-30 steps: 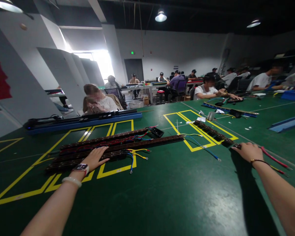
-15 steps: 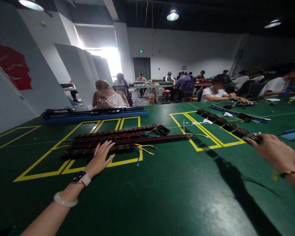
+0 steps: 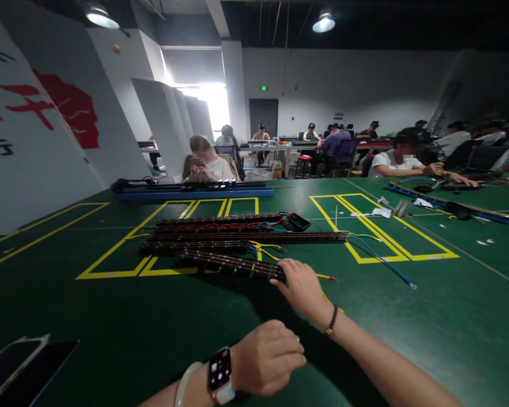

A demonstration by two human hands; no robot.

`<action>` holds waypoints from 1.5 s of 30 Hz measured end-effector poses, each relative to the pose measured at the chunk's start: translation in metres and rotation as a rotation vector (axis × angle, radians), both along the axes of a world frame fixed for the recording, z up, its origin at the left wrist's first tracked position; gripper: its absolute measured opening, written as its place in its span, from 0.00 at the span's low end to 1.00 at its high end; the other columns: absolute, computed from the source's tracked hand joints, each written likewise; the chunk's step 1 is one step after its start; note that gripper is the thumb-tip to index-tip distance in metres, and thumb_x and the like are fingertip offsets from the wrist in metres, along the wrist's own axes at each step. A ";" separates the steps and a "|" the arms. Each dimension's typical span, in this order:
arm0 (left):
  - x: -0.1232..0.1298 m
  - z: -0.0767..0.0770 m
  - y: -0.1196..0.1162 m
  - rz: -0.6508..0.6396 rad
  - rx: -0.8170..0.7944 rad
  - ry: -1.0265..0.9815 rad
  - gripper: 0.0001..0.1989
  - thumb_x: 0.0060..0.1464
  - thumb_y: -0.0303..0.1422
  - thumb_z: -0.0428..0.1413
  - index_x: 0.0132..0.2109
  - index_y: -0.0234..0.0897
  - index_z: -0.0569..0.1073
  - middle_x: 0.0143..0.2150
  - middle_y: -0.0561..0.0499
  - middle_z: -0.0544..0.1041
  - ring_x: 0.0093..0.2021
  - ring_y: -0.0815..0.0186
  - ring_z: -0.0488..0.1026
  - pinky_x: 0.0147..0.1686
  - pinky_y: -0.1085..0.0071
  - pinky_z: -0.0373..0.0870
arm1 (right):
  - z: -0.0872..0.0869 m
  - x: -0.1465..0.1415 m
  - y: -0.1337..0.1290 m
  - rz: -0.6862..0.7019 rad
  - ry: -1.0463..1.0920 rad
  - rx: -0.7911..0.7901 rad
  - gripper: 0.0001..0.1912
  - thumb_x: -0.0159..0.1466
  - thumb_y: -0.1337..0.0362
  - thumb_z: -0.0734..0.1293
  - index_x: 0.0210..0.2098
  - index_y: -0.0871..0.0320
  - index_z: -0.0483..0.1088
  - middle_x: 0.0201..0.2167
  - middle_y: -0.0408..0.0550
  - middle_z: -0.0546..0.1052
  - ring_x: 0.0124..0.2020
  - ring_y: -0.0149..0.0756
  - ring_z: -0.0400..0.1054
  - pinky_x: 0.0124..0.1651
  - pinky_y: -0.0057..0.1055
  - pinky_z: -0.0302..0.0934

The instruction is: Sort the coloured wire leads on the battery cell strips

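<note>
My right hand [image 3: 303,291] is closed around the near end of a dark slatted bar with copper-coloured strips [image 3: 227,262]. Yellow wires stick out beyond that grip. The bar's far end meets a group of similar dark bars [image 3: 203,246], with red, blue and yellow wires at their ends. Nearer to me, my left hand [image 3: 268,359], with a watch on its wrist, is in the air above the table with its fingers curled in. Its palm is turned away, so anything inside it is hidden.
Yellow tape outlines [image 3: 382,260] mark the green table [image 3: 407,339]. A small black box [image 3: 299,221] stands beside the bars. A blue rail [image 3: 195,194] lies at the back, and another long bar [image 3: 449,203] at right. Several people sit beyond.
My right hand has carried the bar from the table's right side to the group of bars. My left hand has come off the group, moved right and nearer, and curled its fingers. The view has turned.
</note>
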State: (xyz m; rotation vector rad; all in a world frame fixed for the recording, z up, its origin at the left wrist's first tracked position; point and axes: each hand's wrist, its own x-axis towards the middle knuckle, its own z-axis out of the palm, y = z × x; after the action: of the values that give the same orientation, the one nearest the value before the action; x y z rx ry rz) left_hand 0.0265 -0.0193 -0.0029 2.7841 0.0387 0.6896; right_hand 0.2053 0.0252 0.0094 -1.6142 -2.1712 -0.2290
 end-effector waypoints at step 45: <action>0.014 -0.042 0.024 0.274 -1.985 -0.449 0.23 0.61 0.46 0.43 0.48 0.29 0.66 0.45 0.37 0.75 0.47 0.58 0.74 0.52 0.54 0.64 | -0.031 -0.004 0.028 0.359 0.420 -0.567 0.03 0.57 0.69 0.65 0.31 0.59 0.71 0.26 0.41 0.73 0.26 0.28 0.64 0.28 0.23 0.55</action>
State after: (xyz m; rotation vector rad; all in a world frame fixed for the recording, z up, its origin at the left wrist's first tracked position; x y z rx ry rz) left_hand 0.0408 0.0052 -0.0449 0.7162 0.6095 0.6499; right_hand 0.2011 0.0527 -0.0216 -1.3205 -2.2312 0.8233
